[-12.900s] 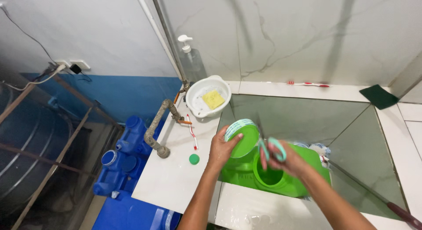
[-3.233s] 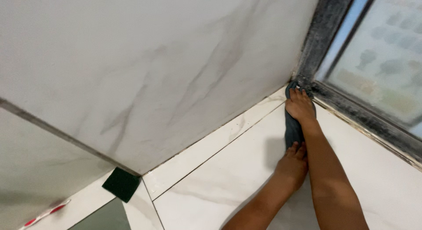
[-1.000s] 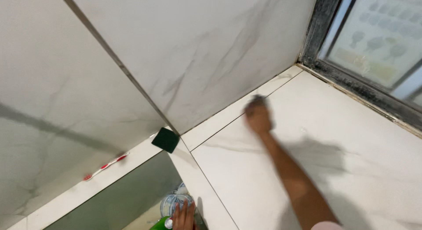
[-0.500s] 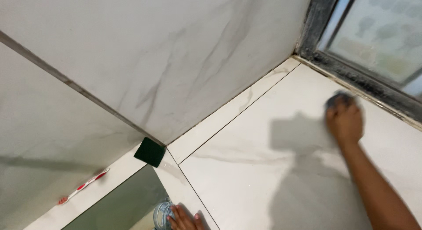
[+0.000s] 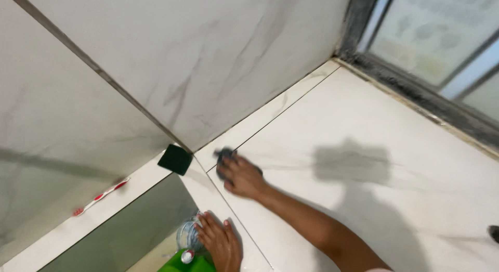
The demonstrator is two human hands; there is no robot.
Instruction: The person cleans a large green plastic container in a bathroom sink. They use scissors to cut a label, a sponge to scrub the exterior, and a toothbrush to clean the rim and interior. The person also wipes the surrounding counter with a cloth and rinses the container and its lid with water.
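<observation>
View from above of a white marble-patterned tiled tabletop (image 5: 374, 209) that meets a white marbled wall (image 5: 208, 59) along its far edge, with a dark-framed window (image 5: 416, 48) of frosted glass at the upper right. The person's right hand (image 5: 241, 176) reaches out across the tabletop, palm down, fingers pressed onto a small dark grey cloth (image 5: 223, 156) that lies flat on the tile, just short of the seam where the tabletop meets the wall; most of the cloth is hidden under the fingers, so only its far end shows, and the hand pins it rather than closing into a fist around it. The forearm runs back toward the lower right, and its soft shadow falls on the tile to the right. The left hand (image 5: 221, 241) sits low in the frame at the rim of a sink (image 5: 130, 225) with a greenish basin, fingers laid over a crumpled clear plastic item (image 5: 186, 234); whether it grips that item or merely rests on it cannot be told. Just below it, a bright green plastic piece (image 5: 176, 264) peeks in at the bottom edge. A dark green square scouring pad (image 5: 174, 159) lies on the ledge at the sink's far corner, just left of the cloth and apart from it. Further left on the ledge lies a red and white toothbrush (image 5: 100, 197).
</observation>
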